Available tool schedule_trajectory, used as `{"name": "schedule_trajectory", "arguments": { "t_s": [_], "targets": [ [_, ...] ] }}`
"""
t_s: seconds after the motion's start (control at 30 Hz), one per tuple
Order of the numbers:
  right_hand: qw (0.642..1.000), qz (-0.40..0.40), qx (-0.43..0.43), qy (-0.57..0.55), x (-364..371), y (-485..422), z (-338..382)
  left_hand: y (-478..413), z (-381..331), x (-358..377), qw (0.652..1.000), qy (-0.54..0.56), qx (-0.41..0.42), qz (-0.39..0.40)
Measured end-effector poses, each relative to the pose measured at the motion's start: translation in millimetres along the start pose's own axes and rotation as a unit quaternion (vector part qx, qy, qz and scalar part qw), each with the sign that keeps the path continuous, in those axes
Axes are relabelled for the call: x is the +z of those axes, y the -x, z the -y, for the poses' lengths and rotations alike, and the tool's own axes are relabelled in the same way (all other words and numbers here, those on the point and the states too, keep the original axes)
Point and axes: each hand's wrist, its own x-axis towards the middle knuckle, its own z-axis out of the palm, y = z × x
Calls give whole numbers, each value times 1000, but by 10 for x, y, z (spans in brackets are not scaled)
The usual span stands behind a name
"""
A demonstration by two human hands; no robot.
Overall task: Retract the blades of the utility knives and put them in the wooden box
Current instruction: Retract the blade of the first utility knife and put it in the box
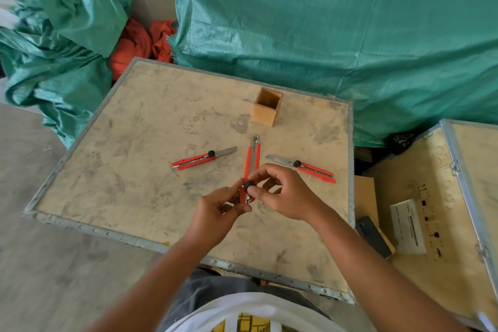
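Note:
Three red utility knives are on a plywood table [134,143]. My left hand [219,210] grips the near end of the middle knife [253,159], which points away from me with almost no blade showing at its tip. The thumb and fingers of my right hand [283,191] pinch that knife's black knob. Another knife [200,159] lies to the left with its blade out. The right-hand knife [304,167] also has its blade out. The open wooden box [266,108] stands upright beyond the knives and looks empty.
Green tarpaulin [323,43] covers bulky things behind the table, with orange cloth [140,43] between the heaps. A wooden crate [436,197] with metal edging stands to the right, and a black phone [373,237] lies beside it.

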Motion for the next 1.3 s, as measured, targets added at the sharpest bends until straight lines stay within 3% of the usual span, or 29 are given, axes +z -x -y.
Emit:
{"name": "schedule_trajectory", "arguments": {
  "t_s": [0.27,0.43,0.93,1.3],
  "targets": [
    [998,-50,-22,27,20,31,-28,-14,-94,3,1000,17,-4,-5],
    [999,-26,-24,9,-12,47,-29,-38,-117,5,999,28,-17,-7],
    [986,-153,21,-56,-345,-395,-67,-632,-113,173,997,44,-52,41],
    [979,-198,21,-39,-1067,-1484,-6,-2065,-279,240,991,-112,-4,72]
  ]
}}
